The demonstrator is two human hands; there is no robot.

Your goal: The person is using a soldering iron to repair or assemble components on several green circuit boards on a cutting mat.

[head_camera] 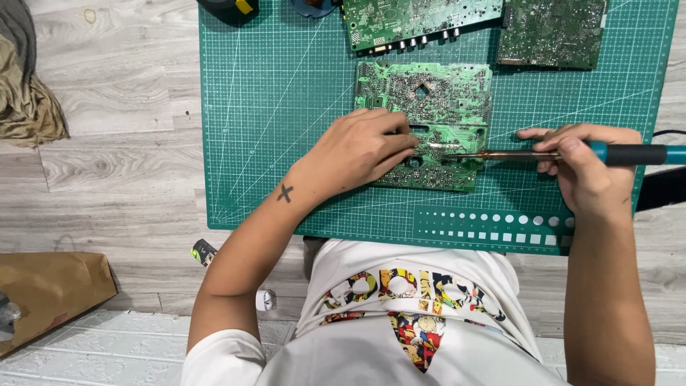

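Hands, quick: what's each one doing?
Left hand: curled, fingers pressing on the green circuit board; whether it pinches anything cannot be told.
Right hand: closed around the soldering iron.

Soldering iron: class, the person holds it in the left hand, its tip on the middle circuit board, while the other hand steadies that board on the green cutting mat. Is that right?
Not quite. The head view shows the soldering iron in the right hand, not the left. The rest stands: its tip meets the middle circuit board, and the left hand rests on that board on the green cutting mat.
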